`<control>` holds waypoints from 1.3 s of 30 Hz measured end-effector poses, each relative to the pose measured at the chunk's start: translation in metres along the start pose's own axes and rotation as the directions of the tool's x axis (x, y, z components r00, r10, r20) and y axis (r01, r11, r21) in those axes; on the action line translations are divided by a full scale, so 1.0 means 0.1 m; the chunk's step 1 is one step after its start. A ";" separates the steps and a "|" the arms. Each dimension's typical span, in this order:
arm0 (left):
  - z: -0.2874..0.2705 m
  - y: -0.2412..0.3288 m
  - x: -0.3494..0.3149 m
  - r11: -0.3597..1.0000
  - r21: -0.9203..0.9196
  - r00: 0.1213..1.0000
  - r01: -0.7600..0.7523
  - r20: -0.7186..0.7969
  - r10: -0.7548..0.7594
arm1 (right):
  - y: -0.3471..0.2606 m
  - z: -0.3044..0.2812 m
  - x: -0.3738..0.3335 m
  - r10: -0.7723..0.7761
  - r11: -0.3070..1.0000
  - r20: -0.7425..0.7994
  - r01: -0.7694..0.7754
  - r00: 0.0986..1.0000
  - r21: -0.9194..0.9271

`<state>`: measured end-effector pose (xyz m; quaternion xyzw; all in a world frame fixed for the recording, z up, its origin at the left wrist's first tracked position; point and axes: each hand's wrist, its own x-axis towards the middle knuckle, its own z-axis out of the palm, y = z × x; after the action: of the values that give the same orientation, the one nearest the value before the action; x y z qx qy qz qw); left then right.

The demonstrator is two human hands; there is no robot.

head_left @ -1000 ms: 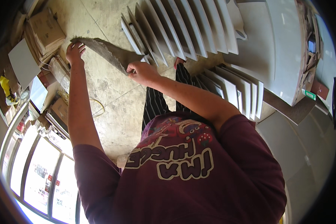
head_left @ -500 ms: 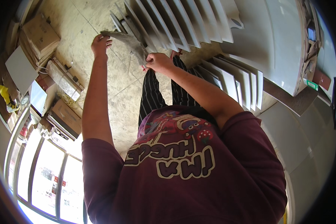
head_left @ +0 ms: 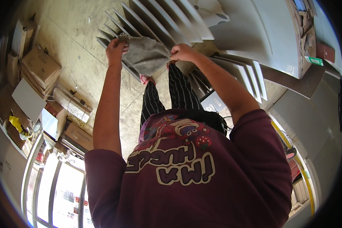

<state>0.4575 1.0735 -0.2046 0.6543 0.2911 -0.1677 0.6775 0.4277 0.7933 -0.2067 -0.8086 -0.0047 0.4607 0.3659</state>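
While the grey cloth (head_left: 146,57) hangs stretched out flat, each upper corner is pinched so it spreads open in the air. Left hand (head_left: 116,47) grips the left corner, right hand (head_left: 182,51) the right, both closed on fabric, cloth sagging between them. Behind it, white tiles (head_left: 159,22) stand in a row on the floor (head_left: 76,41); boxes (head_left: 40,64) sit by the left wall.
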 end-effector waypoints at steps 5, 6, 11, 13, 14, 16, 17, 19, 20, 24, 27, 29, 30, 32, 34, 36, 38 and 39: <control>0.42 0.31 -0.04 0.997 -0.020 0.996 -0.068 0.063 0.069 | 0.26 -0.60 -0.32 0.072 0.955 -0.095 -0.041 0.993 0.293; 0.51 0.39 -0.06 0.996 -0.013 0.993 -0.084 0.076 0.085 | 0.31 -0.70 -0.40 0.087 0.938 -0.116 -0.042 0.989 0.344; 0.96 0.73 -0.13 0.991 0.020 0.977 -0.133 0.174 0.127 | 0.59 -1.08 -0.77 0.181 0.812 -0.272 0.012 0.945 0.583; 1.10 0.80 -0.11 0.987 0.029 0.966 -0.158 0.212 0.149 | 0.67 -1.19 -0.93 0.203 0.794 -0.321 0.036 0.925 0.606; 1.17 0.84 -0.11 0.984 0.035 0.960 -0.172 0.231 0.160 | 0.71 -1.24 -1.01 0.210 0.792 -0.354 0.054 0.911 0.608; 1.31 0.93 -0.09 0.980 0.020 0.944 -0.200 0.272 0.187 | 0.76 -1.34 -1.17 0.233 0.795 -0.407 0.068 0.883 0.602; 1.38 0.98 -0.09 0.977 0.010 0.935 -0.213 0.292 0.200 | 0.74 -1.37 -1.26 0.248 0.785 -0.445 0.091 0.860 0.613; 1.51 1.08 -0.09 0.965 0.000 0.912 -0.261 0.328 0.246 | 0.71 -1.43 -1.42 0.278 0.765 -0.518 0.140 0.809 0.629; 1.58 1.14 -0.09 0.958 -0.007 0.899 -0.288 0.343 0.273 | 0.75 -1.47 -1.48 0.279 0.763 -0.534 0.153 0.798 0.628; 1.82 1.48 -0.15 0.930 -0.058 0.839 -0.363 0.415 0.353 | 0.63 -1.61 -1.81 0.277 0.749 -0.628 0.246 0.727 0.616; 1.85 1.63 -0.14 0.914 -0.119 0.810 -0.389 0.428 0.400 | 0.44 -1.69 -2.00 0.213 0.741 -0.711 0.364 0.670 0.564; 1.88 1.76 -0.15 0.913 -0.139 0.829 -0.384 0.385 0.407 | 0.31 -1.74 -2.10 0.205 0.756 -0.756 0.391 0.622 0.526; 1.86 1.81 -0.16 0.915 -0.130 0.836 -0.383 0.373 0.403 | 0.27 -1.75 -2.14 0.197 0.758 -0.776 0.409 0.599 0.508; 1.79 1.87 -0.17 0.907 -0.147 0.835 -0.395 0.355 0.421 | 0.12 -1.78 -2.23 0.165 0.773 -0.805 0.433 0.569 0.465; 1.71 1.92 -0.20 0.909 -0.115 0.843 -0.401 0.342 0.415 | -0.03 -1.77 -2.31 0.145 0.776 -0.803 0.437 0.578 0.455; 1.52 1.87 -0.21 0.905 -0.101 0.834 -0.413 0.357 0.421 | -0.11 -1.72 -2.25 0.089 0.777 -0.781 0.447 0.618 0.443; 1.32 1.77 -0.21 0.908 -0.056 0.845 -0.415 0.346 0.407 | -0.20 -1.64 -2.17 0.021 0.788 -0.743 0.446 0.669 0.424; 1.21 1.67 -0.16 0.916 -0.043 0.860 -0.399 0.327 0.391 | -0.21 -1.59 -2.11 0.011 0.818 -0.699 0.395 0.715 0.417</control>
<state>0.5680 0.9665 -0.0664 0.6716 0.0315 -0.1361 0.7276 0.4322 0.6427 0.0119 -0.7767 0.1697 0.0759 0.6018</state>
